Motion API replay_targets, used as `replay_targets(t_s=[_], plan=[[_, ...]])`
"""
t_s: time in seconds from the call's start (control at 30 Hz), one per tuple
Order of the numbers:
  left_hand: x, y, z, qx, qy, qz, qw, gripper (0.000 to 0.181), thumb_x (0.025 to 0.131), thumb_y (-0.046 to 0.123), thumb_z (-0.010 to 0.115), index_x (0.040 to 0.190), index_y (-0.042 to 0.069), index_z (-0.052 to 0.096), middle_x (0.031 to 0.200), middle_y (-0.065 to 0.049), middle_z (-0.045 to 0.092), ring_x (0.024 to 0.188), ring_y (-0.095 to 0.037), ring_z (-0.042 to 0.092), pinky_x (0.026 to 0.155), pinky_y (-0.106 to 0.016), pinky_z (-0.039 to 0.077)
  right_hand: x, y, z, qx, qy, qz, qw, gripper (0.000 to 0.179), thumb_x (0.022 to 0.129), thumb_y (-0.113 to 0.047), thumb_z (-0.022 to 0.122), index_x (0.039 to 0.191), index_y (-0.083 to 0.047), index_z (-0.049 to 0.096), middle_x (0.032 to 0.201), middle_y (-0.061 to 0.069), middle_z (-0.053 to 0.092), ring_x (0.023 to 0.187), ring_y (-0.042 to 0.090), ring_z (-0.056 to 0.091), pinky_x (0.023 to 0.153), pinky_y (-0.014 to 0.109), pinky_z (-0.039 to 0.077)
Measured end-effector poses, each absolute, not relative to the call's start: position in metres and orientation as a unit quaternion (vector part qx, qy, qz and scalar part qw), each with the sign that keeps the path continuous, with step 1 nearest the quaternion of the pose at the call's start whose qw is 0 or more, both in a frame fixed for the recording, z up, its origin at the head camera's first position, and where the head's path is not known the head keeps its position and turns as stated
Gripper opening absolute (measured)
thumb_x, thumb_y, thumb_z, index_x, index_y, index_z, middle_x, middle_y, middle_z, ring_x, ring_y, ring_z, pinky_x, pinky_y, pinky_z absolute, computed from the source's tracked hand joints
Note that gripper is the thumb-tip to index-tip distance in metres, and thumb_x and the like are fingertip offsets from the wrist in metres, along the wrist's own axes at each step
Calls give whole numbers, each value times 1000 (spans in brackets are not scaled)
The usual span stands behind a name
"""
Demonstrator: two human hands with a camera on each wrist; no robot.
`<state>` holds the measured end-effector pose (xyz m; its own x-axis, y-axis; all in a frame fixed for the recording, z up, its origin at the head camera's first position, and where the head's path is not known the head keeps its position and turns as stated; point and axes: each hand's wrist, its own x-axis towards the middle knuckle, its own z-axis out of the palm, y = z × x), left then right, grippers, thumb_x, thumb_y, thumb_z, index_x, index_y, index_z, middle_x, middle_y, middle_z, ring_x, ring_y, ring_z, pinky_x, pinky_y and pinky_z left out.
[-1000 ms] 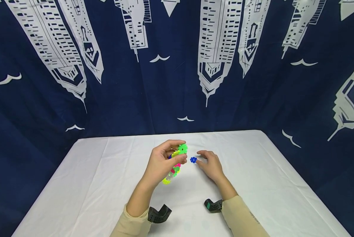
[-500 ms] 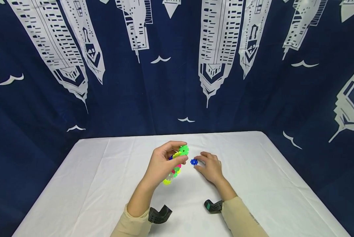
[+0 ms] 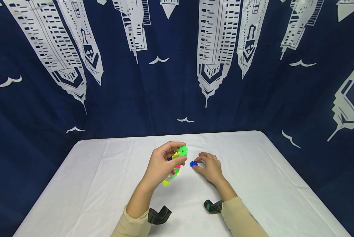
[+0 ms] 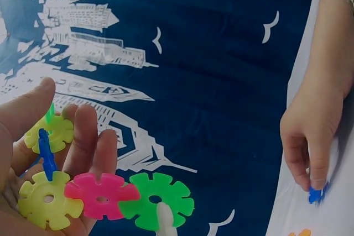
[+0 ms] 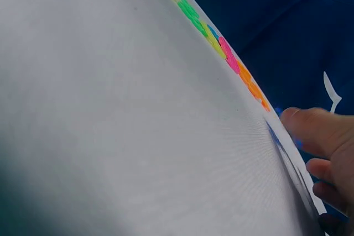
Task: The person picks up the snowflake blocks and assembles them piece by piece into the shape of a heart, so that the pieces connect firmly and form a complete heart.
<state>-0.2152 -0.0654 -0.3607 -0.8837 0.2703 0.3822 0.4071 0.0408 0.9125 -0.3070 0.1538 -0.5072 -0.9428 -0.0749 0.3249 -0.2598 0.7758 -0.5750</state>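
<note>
My left hand grips a chain of interlocked notched plastic building discs, held up over the table. A green disc tops it, next to the thumb and forefinger. In the left wrist view a blue disc, a yellow disc, a pink disc and a green disc show along the chain, with a whitish piece at the near end. My right hand pinches a single blue disc at its edge, low over the cloth. Part of the chain is hidden behind the left palm.
A white cloth covers the table; a navy curtain with printed white buildings hangs behind it. In the right wrist view, several coloured discs lie along the cloth. One orange disc shows low in the left wrist view.
The right thumb and forefinger have closed on the blue disc, which has tilted and shifted slightly toward me. My left hand stays nearly still with the chain.
</note>
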Motion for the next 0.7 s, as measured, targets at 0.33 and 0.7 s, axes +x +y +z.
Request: replay_targets(t_s=[0.33,0.7], plan=[[-214,-67,-361,-262,-702,-660,42,37,88,4,74,123,5,65,105,-23,73,73,-10,71,73,-41,63,-305,155,-489,39,-821,561,97,32,87,-11,76,117,-10,64,89,14,75,76,12,65,68,26,52],[-213,-67,-358,-235,-719,-653,33,38,87,8,76,124,12,67,93,-19,71,71,-18,71,69,-31,63,-290,154,-444,110,-718,678,114,28,98,-6,62,126,-7,58,89,9,65,61,9,54,53,20,48]])
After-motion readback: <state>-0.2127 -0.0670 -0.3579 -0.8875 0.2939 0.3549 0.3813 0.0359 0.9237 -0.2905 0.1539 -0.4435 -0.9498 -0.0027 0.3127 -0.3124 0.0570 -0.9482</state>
